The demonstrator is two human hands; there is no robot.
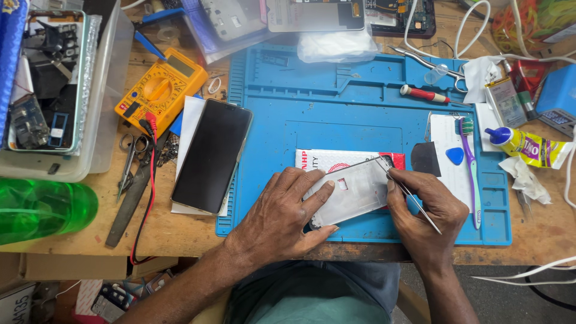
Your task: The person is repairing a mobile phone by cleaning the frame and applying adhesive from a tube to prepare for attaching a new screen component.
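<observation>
Head view shows a silver phone frame [354, 192] lying on a white-and-red packet [336, 159] at the near middle of a blue work mat [336, 114]. Left hand [282, 219] lies over the frame's 8 o'clock corner, fingers spread apart and pressing it flat, the forefinger along its left edge and the thumb at its near edge. Right hand [423, 216] sits at the frame's 3 o'clock side, fingers pinched together on thin metal tweezers [411, 195], whose tips touch the frame's 1 o'clock corner. Just beyond at 2 o'clock lie a dark square patch [426, 159], a blue pick [455, 155] and a purple toothbrush [471, 168] on a white sheet [447, 129]. Farther at 1 o'clock are a red-handled screwdriver [424, 93] and steel pliers [429, 63]; a yellow glue tube [528, 146] lies off the mat at 3 o'clock. At 9 o'clock a black phone [212, 155] rests face up across the mat's left edge, with a yellow multimeter [161, 90] at 10 o'clock and its red lead [150, 192] trailing toward the table's near edge. Scissors [129, 162] and a green bottle [42, 209] lie well apart, far to 9 o'clock.
</observation>
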